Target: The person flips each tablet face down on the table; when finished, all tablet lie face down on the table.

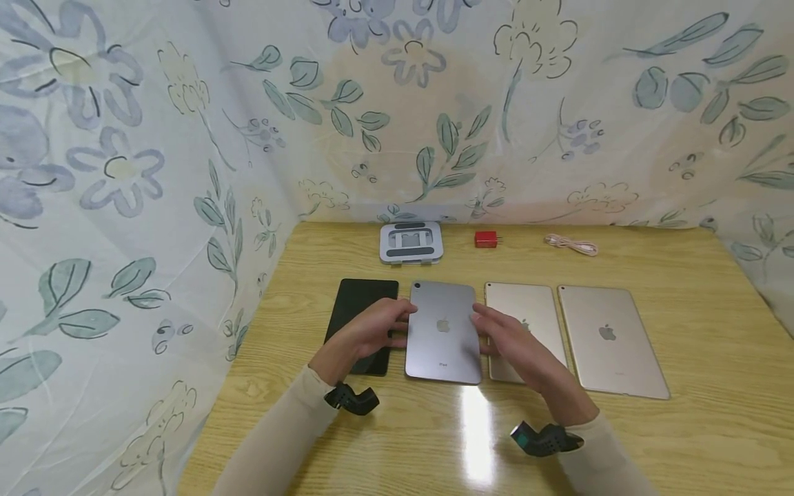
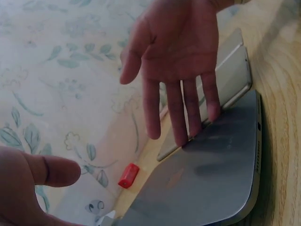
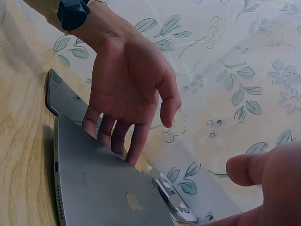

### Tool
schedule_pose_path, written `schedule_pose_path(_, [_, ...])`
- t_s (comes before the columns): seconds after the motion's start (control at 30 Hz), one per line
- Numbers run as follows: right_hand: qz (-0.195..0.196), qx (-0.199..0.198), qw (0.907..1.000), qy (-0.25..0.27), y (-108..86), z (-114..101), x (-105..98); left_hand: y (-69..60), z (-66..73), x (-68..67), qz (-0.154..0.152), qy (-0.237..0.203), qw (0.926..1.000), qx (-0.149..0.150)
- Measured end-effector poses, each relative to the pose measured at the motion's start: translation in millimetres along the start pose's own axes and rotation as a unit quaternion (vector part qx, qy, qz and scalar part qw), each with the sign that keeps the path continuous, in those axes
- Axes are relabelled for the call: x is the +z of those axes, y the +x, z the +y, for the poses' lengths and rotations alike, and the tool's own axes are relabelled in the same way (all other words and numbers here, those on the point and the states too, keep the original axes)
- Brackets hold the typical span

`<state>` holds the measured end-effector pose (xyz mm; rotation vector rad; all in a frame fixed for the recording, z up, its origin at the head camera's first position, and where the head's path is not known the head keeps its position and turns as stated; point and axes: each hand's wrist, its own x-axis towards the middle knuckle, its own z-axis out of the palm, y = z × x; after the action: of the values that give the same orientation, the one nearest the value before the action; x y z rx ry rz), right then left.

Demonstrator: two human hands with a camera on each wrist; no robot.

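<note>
From where I stand it's a tabletop nook screened by fabric; home or office, I can't tell. White cloth printed with bluish flowers and green leaves (image 1: pixel 397 117) hangs across the upper frame and left side, bordering a yellowish wood-grain table (image 1: pixel 409 441).

Pale, lightly creased fabric (image 1: pixel 397 158) printed with blue-grey flowers, yellowish blooms and green leaves hangs across the top of the head view and down its left side. Below spreads a yellow-brown, wood-grained desk (image 1: pixel 701 310), a white glare (image 1: pixel 476 434) streaking its lower centre.
</note>
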<state>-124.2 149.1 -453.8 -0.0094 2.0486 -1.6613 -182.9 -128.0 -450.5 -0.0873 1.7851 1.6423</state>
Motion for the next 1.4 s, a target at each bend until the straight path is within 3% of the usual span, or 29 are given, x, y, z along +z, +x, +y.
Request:
schedule_pose_path(0.53, [0.013, 0.007, 0.9992, -0.036, -2.7, -7, 1, -0.5, 3.6, -0.1, -0.058, 0.064, 0.996, 0.024])
schedule_pose_path(0.77, [0.021, 0.008, 0.9987, -0.046, -2.8, -6, 3, -8.6, 6.6, 1.2, -0.037, 0.101, 0.9936, 0.034])
schedule_pose_path(1.1, [0.043, -0.032, 0.9922, -0.112, -1.9, -10, 4, -25.8, -1.6, -15.9, -0.004, 0.067, 0.9946, 0.079])
schedule_pose_path(1.23, [0.038, -0.042, 0.9955, -0.076, -0.1, -15, 4, -35.4, -3.7, -31.9, -0.007, 0.033, 0.9952, 0.092])
schedule_pose_path(1.4, [0.029, -0.065, 0.9972, 0.022, 10.7, -19, 8, -48.1, -3.8, -55.6, -0.01, -0.022, 0.995, 0.097])
